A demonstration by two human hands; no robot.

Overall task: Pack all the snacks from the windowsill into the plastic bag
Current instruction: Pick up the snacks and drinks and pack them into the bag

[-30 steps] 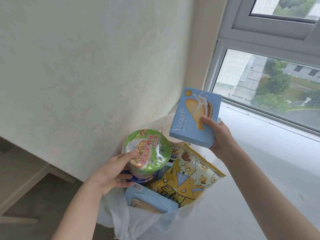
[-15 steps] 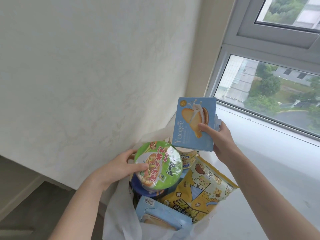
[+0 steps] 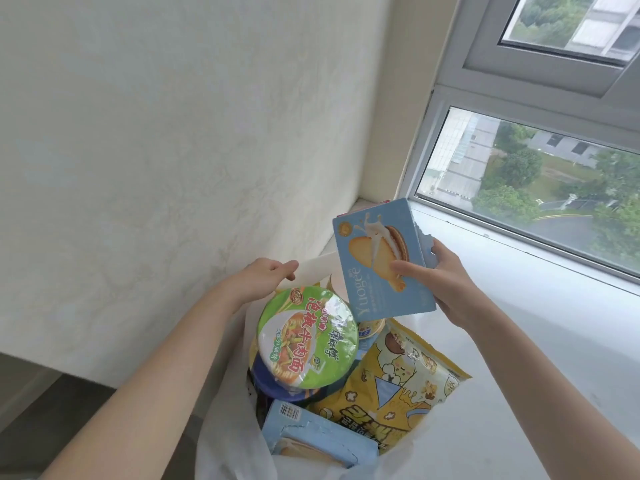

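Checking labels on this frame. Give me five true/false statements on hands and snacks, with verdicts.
1. The right hand holds the blue biscuit box. True.
2. The left hand grips the green noodle bowl. False: it holds the plastic bag at its rim, off the bowl.
3. The yellow popcorn bag lies flat on the windowsill. False: it sits in the plastic bag.
4. A second blue box is in the bag. True.
5. The held box is above the bag. True.
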